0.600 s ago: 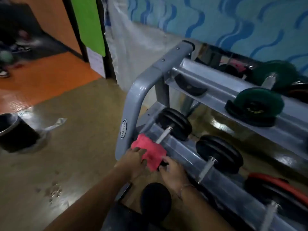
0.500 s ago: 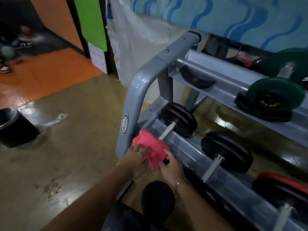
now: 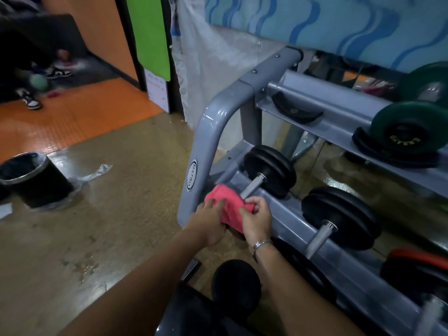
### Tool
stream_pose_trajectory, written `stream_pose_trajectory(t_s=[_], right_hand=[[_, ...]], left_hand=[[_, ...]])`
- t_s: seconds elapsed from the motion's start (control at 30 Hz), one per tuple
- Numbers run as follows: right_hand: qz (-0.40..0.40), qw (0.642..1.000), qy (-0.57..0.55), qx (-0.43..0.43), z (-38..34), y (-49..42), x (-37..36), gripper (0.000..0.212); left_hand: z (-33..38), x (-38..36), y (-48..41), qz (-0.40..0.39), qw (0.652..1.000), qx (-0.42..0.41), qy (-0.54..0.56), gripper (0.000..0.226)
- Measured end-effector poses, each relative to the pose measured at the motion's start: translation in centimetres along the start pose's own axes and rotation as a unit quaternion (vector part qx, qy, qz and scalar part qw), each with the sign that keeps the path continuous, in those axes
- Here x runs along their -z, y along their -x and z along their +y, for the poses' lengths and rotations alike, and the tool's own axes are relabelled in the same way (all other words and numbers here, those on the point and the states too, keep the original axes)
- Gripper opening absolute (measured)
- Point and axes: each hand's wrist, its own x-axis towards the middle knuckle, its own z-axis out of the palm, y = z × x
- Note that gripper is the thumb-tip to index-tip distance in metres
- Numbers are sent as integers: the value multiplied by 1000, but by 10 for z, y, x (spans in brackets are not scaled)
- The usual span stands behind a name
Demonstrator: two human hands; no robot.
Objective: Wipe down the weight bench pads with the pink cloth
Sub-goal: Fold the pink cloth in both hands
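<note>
We hold the cloth [image 3: 226,202] bunched against the rack's [image 3: 206,141] low corner, left hand [image 3: 209,223] gripping one edge and right hand [image 3: 257,220] pinching the other, probably gathering it up before wiping the pad [image 3: 236,284] below.

Gym corner as I view it through the head camera. A glossy tan floor [image 3: 109,238] meets an orange floor [image 3: 72,122] at upper left; light glares off both. A wall with a blue wave pattern [image 3: 339,25] runs behind a grey 2-tier dumbbell rack [image 3: 206,141] marked MATRIX, which carries black dumbbells [image 3: 274,168] below and a green dumbbell [image 3: 409,132] above. Translucent plastic sheeting [image 3: 213,69] hangs beside a green panel [image 3: 150,32] with a white notice [image 3: 157,89] under it. A black bin [image 3: 36,180] stands at left, with a clear plastic scrap [image 3: 94,172] just beside it.
</note>
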Motion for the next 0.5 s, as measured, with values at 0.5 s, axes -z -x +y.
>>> stream_pose_trajectory(t_s=[0.5], right_hand=[[-125,991,5,52,-72,112,88,48]], left_hand=[[55,12,119,-40,889,-39,454,25]])
